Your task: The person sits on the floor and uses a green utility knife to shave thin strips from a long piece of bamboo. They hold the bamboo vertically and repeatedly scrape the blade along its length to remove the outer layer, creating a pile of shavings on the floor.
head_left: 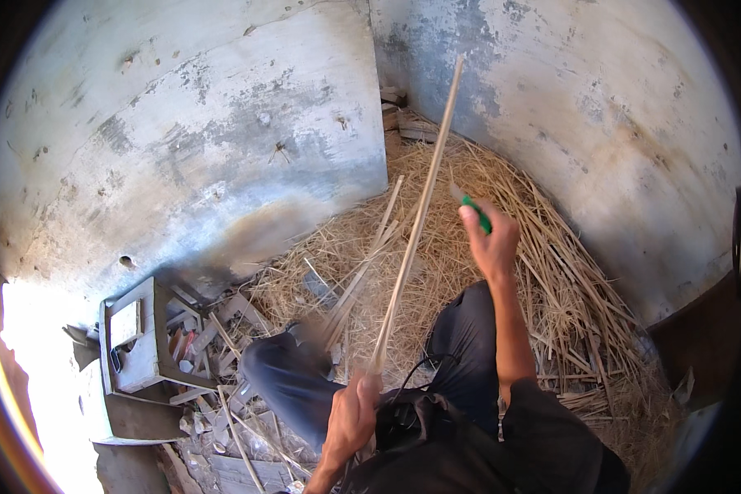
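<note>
My left hand point(353, 416), low in the middle of the view, is closed round the lower end of a long, pale bamboo strip point(422, 202). The strip slants up and slightly to the right, its far tip in front of the wall corner. To the right of it, my right hand point(494, 240) grips a small knife point(478, 216) by its green handle. The short blade points up and left, apart from the strip and blurred. Both of my bent knees, in dark trousers, lie on either side of the strip's lower half.
Long split strips point(564, 284) lie in a heap on the right, beside loose shavings point(461, 177). At the left stands a worn box-like cabinet point(144, 370), with wood scraps and rubble around it. Peeling plaster walls point(255, 107) meet in a corner beyond.
</note>
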